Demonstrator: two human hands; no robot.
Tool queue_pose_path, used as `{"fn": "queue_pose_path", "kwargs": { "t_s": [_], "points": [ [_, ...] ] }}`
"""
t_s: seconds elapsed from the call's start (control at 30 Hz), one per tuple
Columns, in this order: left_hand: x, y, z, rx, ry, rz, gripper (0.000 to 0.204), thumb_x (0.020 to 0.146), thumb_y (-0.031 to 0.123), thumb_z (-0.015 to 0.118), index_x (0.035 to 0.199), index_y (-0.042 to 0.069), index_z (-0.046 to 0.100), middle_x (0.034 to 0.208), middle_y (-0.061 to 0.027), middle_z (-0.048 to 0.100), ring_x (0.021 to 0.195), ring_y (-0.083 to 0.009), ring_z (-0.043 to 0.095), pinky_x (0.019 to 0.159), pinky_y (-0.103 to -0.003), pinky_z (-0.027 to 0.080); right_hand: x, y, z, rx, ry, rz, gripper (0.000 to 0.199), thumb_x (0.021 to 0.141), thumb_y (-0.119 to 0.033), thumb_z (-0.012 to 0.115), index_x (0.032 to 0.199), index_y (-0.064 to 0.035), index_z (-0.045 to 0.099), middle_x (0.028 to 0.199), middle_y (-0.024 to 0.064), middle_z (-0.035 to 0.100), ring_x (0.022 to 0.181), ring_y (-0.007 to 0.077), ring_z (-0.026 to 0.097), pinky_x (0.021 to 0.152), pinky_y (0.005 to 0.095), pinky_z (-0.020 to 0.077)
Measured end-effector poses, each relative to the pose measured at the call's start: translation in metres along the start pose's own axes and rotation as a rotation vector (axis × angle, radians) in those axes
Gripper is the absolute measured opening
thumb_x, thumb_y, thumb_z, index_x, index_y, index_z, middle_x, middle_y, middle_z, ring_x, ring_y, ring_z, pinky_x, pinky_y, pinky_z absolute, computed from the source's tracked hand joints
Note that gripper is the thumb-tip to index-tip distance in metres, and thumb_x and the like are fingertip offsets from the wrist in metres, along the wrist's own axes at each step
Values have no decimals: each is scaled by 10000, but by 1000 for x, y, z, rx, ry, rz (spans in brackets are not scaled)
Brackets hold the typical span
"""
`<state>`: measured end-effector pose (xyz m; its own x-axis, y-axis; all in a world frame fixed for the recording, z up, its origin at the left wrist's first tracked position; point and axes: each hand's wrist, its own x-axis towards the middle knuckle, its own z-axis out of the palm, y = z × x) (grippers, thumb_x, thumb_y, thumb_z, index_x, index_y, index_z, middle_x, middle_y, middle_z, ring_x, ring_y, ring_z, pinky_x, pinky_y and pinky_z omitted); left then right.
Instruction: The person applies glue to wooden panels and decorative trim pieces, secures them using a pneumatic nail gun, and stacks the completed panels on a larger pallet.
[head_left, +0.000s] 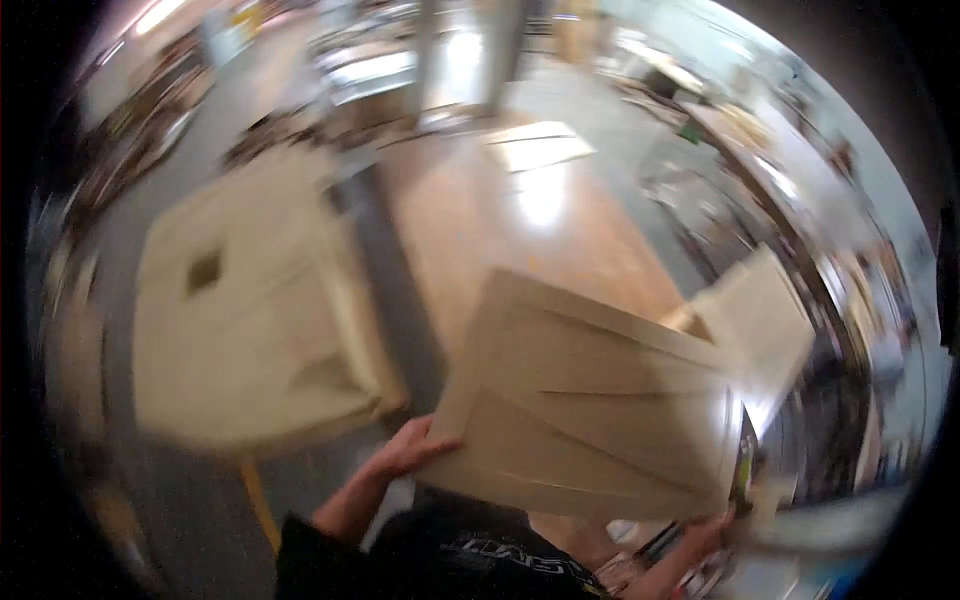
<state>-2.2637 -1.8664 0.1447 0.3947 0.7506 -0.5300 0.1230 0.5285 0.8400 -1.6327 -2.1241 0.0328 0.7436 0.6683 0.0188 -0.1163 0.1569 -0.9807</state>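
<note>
A tan rectangular panel (590, 410) with thin grooves across its face is held up in front of me, tilted. My left hand (412, 447) grips its left edge, fingers on the face. At the panel's lower right corner, my right hand (708, 533) is closed on the edge, partly hidden and blurred. Behind the panel lies a brown tabletop (450, 220), partly covered from sight. Just beyond the panel's right end is another tan panel (765, 310), angled.
To the left stands a large tan slab or stack (240, 330) with a dark square opening. A pale sheet (540, 147) rests on the tabletop's far end. Along the right runs a long cluttered workbench (800, 200). A yellow line (260, 505) marks the grey floor. Much of the surroundings is blurred.
</note>
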Motion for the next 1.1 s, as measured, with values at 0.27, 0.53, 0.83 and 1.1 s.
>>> {"fn": "queue_pose_path", "kwargs": {
  "t_s": [0.27,0.53,0.83,1.1],
  "points": [
    [-199,-84,-50,44,241,118,574,900,321,773,1355,25,588,1247,-53,679,1110,-155,597,973,-339,487,14,7,56,-241,-211,490,722,1019,-579,440,1566,-116,351,1601,110,364,1420,337,392,1157,486,363],
    [-386,-191,-112,-37,602,310,690,878,405,778,1400,11,560,1371,-113,620,1248,-199,558,1073,-385,439,-85,105,256,-203,-958,533,757,1043,-582,397,1605,-89,275,1643,111,303,1495,329,279,1234,489,223],
    [-432,-269,-137,-423,1128,344,617,976,230,645,1519,77,397,1461,-205,520,1362,-384,485,1125,-573,381,-517,135,491,146,-1047,877,804,1021,-656,338,1589,-88,285,1617,140,341,1433,381,369,1187,530,299],
    [-547,-323,-285,-871,1490,572,668,974,459,653,1460,44,459,1379,-159,564,1224,-312,566,1045,-481,459,-676,180,662,-288,-1083,-61,670,993,-445,618,1437,30,454,1342,180,580,1257,327,524,1085,424,394]
  ]
}}
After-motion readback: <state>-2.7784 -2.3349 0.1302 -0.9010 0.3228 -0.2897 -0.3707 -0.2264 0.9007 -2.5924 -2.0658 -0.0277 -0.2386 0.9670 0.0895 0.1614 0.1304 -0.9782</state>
